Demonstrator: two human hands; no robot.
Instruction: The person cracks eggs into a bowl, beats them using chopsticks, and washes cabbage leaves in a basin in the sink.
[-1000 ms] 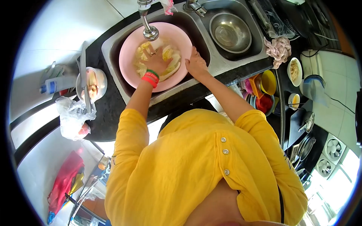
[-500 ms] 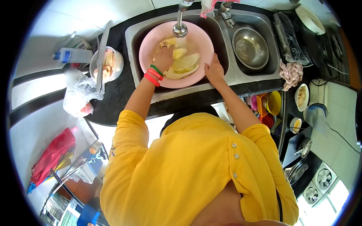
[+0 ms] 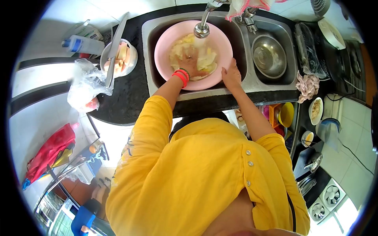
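A pink basin (image 3: 163, 45) of cloudy water sits in the left bowl of the sink, below the flexible tap (image 3: 202, 30). Pale yellow-green leaves that look like cabbage (image 3: 207, 59) float in it. My left hand (image 3: 189, 62) is in the water on top of the leaves, fingers spread, with a red and a green band at the wrist. At the basin's right edge, my right hand (image 3: 232, 77) grips the rim, thumb toward the inside. The leaves under my left palm are hidden.
A metal bowl (image 3: 269, 56) stands in the right sink bowl. On the left counter, a long knife (image 3: 117, 48) lies across a white tub (image 3: 134, 59) of cut pieces, near a plastic bag (image 3: 84, 88) and bottles (image 3: 84, 45). A crumpled cloth (image 3: 307, 86) lies right of the sink.
My left hand has moved right and down within the basin and its fingers have spread over the leaves. The leaves have shifted. My right hand stays at the rim; the view has shifted slightly.
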